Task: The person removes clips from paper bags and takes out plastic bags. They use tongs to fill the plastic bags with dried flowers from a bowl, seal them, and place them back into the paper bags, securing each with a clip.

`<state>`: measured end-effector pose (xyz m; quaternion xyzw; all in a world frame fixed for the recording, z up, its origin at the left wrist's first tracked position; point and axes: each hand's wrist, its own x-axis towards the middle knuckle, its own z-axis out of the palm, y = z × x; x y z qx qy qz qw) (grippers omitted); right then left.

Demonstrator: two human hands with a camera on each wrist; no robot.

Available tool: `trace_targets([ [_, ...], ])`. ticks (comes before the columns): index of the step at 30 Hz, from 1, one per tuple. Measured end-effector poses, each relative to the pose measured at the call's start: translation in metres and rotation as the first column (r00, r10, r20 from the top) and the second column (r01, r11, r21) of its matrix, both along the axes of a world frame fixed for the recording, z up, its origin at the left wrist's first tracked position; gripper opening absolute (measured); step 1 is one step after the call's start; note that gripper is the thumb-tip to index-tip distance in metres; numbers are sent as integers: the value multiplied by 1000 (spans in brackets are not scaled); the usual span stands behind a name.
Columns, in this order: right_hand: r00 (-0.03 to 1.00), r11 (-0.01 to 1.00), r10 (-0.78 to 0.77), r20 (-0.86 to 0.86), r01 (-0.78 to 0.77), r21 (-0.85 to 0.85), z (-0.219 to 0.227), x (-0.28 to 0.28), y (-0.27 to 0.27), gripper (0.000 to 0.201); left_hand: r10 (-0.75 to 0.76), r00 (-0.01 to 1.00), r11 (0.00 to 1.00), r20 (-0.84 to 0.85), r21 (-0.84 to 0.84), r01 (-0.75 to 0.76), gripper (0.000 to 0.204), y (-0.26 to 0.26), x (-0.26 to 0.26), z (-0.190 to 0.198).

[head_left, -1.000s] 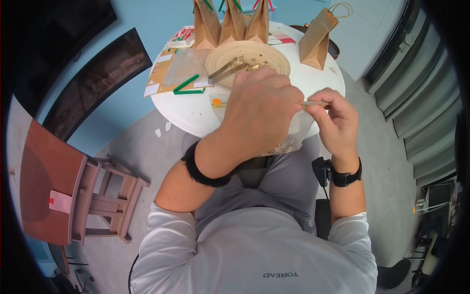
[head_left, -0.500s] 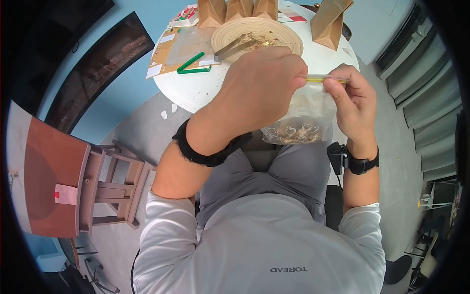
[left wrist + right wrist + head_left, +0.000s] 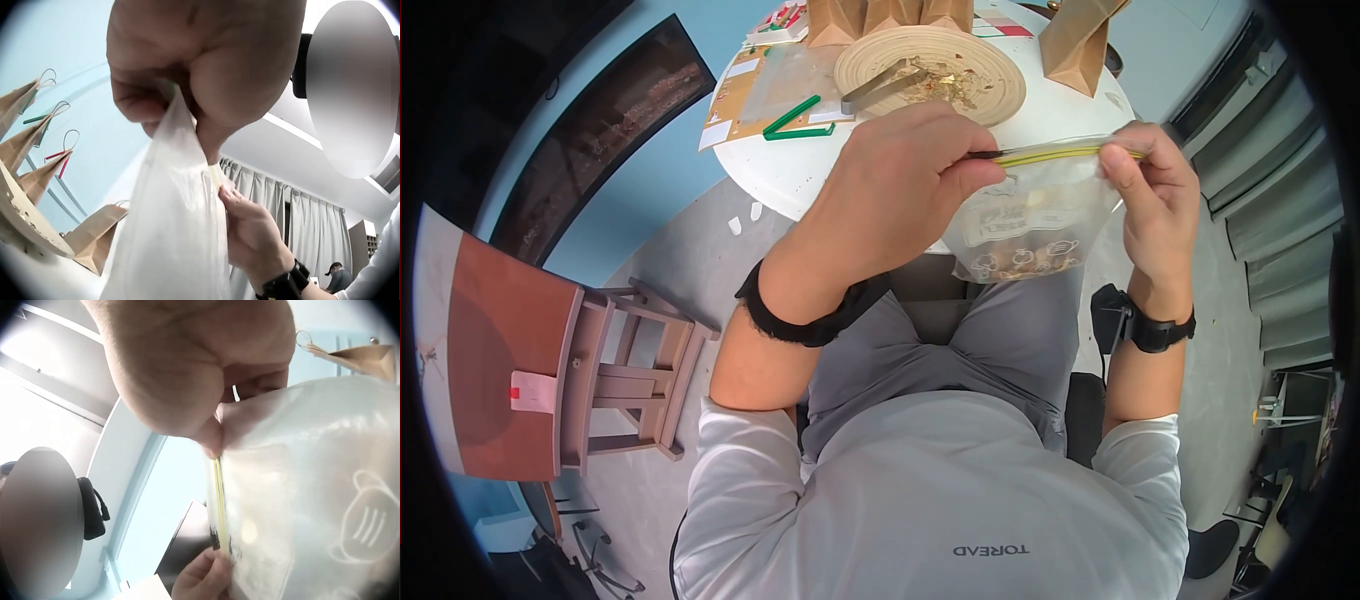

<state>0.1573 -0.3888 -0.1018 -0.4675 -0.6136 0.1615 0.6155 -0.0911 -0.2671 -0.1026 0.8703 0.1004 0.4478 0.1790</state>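
A translucent zip bag (image 3: 1025,215) with white line drawings and brownish bits at its bottom hangs between my hands, in front of the table. My left hand (image 3: 910,185) pinches the left end of its top edge, thumb below the yellow seal strip (image 3: 1050,154). My right hand (image 3: 1162,200) pinches the other end between thumb and fingers. The left wrist view shows the bag (image 3: 172,231) drawn up to a point under the left fingers. In the right wrist view the yellow strip (image 3: 219,487) runs straight from the right thumb to the left fingertips.
Behind the bag, a round woven tray (image 3: 860,55) on the white table (image 3: 785,175) holds flaky crumbs and metal tongs (image 3: 875,90). Green strips (image 3: 795,125) lie left of it. Kraft paper bags (image 3: 1080,45) stand along the back. A wooden chair (image 3: 635,385) is at the left.
Both hands have moved right in the head view and spread farther apart, stretching the bag's top edge. More of the bag and its yellow strip shows now. The head view has shifted slightly.
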Motion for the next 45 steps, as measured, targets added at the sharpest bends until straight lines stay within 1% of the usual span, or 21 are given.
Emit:
trace_targets([
  [2,1000,1000,-6,-7,6,-5,-1,8,-3,11,-38,999,994,-36,-103,34,14,4,-9,0],
  [3,1000,1000,-6,12,6,-9,0,7,-5,11,-18,999,997,-27,-77,16,13,3,-10,-2],
  [5,999,999,18,-34,-19,-31,-4,9,-5,11,16,1000,1000,-6,-25,-16,12,-3,-11,-8],
  [8,997,999,31,-74,-34,-40,-4,15,-6,11,15,1000,998,8,-69,-14,10,-5,-17,-6],
  [11,993,998,48,-106,-52,-38,-4,28,-9,11,18,1000,940,5,-340,-15,9,-5,-29,-12],
  [14,990,994,76,-123,-84,-64,-3,27,-12,11,157,987,970,35,-191,-148,7,-18,-26,-16],
  [15,985,992,92,-146,-104,-77,-2,25,-13,11,158,984,968,81,-209,-139,8,-21,-25,-19],
  [18,979,984,130,-157,-147,-104,-2,26,-19,11,143,987,970,78,-210,-124,8,-22,-29,-20],
  [21,979,982,136,-152,-153,-107,2,26,-24,11,78,989,939,123,-343,-31,10,-21,-30,-28],
  [24,980,991,98,-171,-112,-72,-2,23,-24,11,31,941,838,337,-522,159,15,-18,-24,-39],
  [26,985,995,80,-155,-87,-40,-4,21,-23,11,60,908,780,415,-587,217,16,-30,-7,-35],
  [28,979,994,76,-191,-89,-59,-5,8,-24,10,34,921,756,389,-613,231,16,-35,0,-36],
  [29,974,994,73,-213,-90,-69,-6,3,-25,10,-12,948,764,318,-609,214,16,-35,0,-39],
  [30,982,994,73,-172,-86,-69,-6,2,-26,10,-56,968,772,245,-604,197,16,-36,0,-41],
  [31,989,994,72,-130,-81,-68,-6,2,-27,10,-26,957,769,289,-606,204,14,-39,3,-39],
  [32,994,995,67,-90,-73,-65,-6,2,-28,9,10,970,827,244,-548,129,13,-42,1,-37],
  [34,991,993,67,-114,-77,-88,-8,1,-31,9,86,983,913,163,-408,-12,13,-45,-1,-33],
  [38,994,992,37,-104,-49,-113,-9,-1,-33,10,99,986,958,135,-282,-57,13,-47,-3,-29],
  [41,987,998,-16,-159,6,-60,-10,-10,-31,9,97,985,979,142,-195,-68,13,-48,0,-27],
  [43,992,992,-122,13,122,-34,-8,-13,-37,9,102,988,991,114,-101,-90,20,-43,-5,-28],
  [45,970,982,-188,151,188,19,-5,-15,-42,8,138,986,989,93,46,-143,29,-44,-11,-14],
])
